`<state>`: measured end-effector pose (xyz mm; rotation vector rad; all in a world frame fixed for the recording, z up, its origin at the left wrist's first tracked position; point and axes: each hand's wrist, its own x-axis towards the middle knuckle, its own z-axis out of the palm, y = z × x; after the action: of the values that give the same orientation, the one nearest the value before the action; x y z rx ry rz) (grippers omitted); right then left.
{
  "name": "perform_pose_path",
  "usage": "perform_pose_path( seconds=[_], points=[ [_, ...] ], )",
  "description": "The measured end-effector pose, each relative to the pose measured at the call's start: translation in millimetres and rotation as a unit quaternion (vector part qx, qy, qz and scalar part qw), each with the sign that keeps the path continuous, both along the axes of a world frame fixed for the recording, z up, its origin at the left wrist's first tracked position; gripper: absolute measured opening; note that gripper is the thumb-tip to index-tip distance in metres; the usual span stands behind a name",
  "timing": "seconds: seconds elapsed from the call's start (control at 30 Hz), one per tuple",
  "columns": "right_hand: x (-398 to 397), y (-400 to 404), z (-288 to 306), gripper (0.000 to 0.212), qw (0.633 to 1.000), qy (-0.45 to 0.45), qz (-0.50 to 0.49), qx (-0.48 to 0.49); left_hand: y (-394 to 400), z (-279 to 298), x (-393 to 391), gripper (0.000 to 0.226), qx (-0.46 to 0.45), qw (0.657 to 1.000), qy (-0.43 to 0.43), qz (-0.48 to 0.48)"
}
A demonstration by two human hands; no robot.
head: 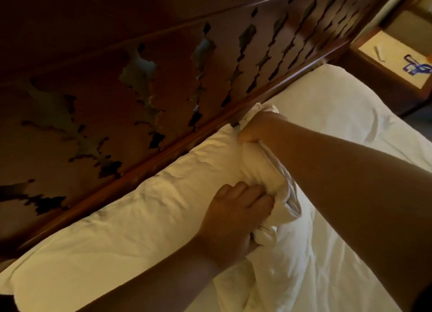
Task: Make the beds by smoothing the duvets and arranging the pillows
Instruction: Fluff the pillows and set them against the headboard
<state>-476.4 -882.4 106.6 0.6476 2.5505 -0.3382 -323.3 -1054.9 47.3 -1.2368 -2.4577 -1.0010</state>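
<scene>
The white pillow (121,220) lies lengthwise along the foot of the dark wooden headboard (140,82), its long edge touching the lower rail. Its right-hand end is bunched into folds, and both of your hands are on that end.

Your left hand (233,222) comes in from the bottom of the view and its grip is clenched on the near corner of the pillow: the fingers curl over the top of the fabric, and a knot of gathered cloth bulges out just beside your palm. Your right hand (257,129) reaches across from the right, close against the headboard rail, and its grip is closed on the far corner of the same pillow, with a tuft of white fabric sticking up above the knuckles. A loose flap of pillowcase hangs between the two hands.

A second white pillow (339,106) lies further right along the headboard, just beyond your right hand. Under your forearms spreads the creased white duvet (311,260).

At the top right corner, well apart from the bed, stands a bedside table (378,77) with a pale top that carries a blue object (417,67), too blurred to identify.
</scene>
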Motion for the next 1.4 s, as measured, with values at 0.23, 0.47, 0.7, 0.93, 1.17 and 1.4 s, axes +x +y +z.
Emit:
perform_pose_path(
  seconds=[0.23,0.47,0.7,0.93,1.17,1.4],
  points=[
    [91.2,85.6,21.4,0.071,0.967,0.176,-0.176,-0.054,38.3,31.2,55.7,0.034,0.015,0.997,0.005,-0.071],
    [269.6,177.3,44.1,0.078,0.874,0.333,-0.319,-0.152,111.4,53.9,171.3,0.040,-0.005,0.975,0.005,-0.221],
    [473.7,222.6,-17.4,0.070,0.726,0.402,-0.479,-0.286,158.9,5.0,306.3,0.039,-0.168,0.908,0.041,-0.383],
    [598.9,233.1,-140.4,0.083,0.631,0.360,-0.597,-0.342,189.2,-92.2,392.9,0.060,-0.383,0.766,0.151,-0.493],
    [625.3,246.7,-188.9,0.081,0.620,0.350,-0.624,-0.323,214.6,-132.0,431.3,0.064,-0.415,0.714,0.180,-0.534],
    [632.3,233.1,-195.1,0.088,0.615,0.339,-0.649,-0.295,196.9,-126.3,421.8,0.059,-0.347,0.702,0.140,-0.607]
  ],
)
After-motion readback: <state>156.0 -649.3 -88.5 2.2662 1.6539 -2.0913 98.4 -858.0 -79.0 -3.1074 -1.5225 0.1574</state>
